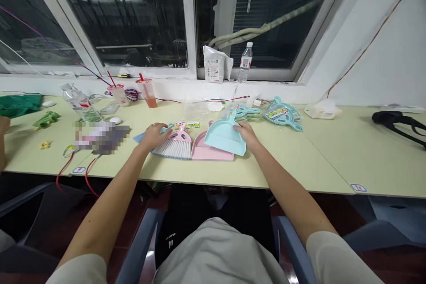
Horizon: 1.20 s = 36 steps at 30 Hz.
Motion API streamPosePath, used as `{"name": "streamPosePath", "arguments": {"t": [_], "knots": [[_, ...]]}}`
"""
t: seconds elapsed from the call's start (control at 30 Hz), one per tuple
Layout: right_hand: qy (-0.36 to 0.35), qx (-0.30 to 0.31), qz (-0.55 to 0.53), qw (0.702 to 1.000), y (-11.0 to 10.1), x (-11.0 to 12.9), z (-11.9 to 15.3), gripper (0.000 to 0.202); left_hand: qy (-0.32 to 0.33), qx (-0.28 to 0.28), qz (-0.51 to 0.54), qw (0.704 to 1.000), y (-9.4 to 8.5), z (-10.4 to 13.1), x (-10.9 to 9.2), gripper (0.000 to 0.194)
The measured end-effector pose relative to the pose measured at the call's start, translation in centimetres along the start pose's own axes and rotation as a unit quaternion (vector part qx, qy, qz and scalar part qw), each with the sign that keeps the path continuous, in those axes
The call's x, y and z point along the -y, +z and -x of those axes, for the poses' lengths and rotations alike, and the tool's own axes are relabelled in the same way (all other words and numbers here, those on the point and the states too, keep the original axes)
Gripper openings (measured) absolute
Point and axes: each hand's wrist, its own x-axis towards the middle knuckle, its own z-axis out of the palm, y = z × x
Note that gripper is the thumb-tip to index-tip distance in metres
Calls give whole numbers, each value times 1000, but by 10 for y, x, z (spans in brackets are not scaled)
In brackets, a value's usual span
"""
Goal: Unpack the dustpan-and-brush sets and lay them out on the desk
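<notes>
My right hand (pixel 248 136) grips the edge of a light-blue dustpan (pixel 223 135), its handle pointing away from me. That dustpan overlaps a pink dustpan (pixel 213 154) lying on the table. Under my left hand (pixel 155 136) is a light-blue hand brush (pixel 139 136); the handle sticks out past my closed fingers on the right, and bluish bristles show on the left. A pink hand brush (pixel 175 147) with white bristles lies between my left hand and the pink dustpan. Part of the blue brush is hidden by my hand.
More light-blue dustpan sets (pixel 282 113) lie at the back right, near a tissue pack (pixel 322 110). Two cups with red straws (pixel 146 92) and a large plastic bottle (pixel 80 102) stand at the back left. A water bottle (pixel 245 64) is on the sill. Another person's hand (pixel 3 126) shows far left.
</notes>
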Motion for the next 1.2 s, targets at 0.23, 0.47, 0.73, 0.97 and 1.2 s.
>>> {"name": "streamPosePath", "arguments": {"t": [0.23,0.47,0.73,0.97,1.2], "knots": [[-130,75,211,966,37,12,-2,15,142,-10,67,988,-10,24,-94,38],[-84,51,326,940,46,-1,4,42,179,43,-116,976,23,2,-171,35],[-129,112,402,900,17,1,12,22,182,57,-116,975,47,-1,-198,29],[-113,78,432,891,-47,5,17,24,198,62,-71,976,69,-8,-253,28],[-98,68,447,887,-76,10,19,23,186,64,-5,980,64,-9,-275,31]]}}
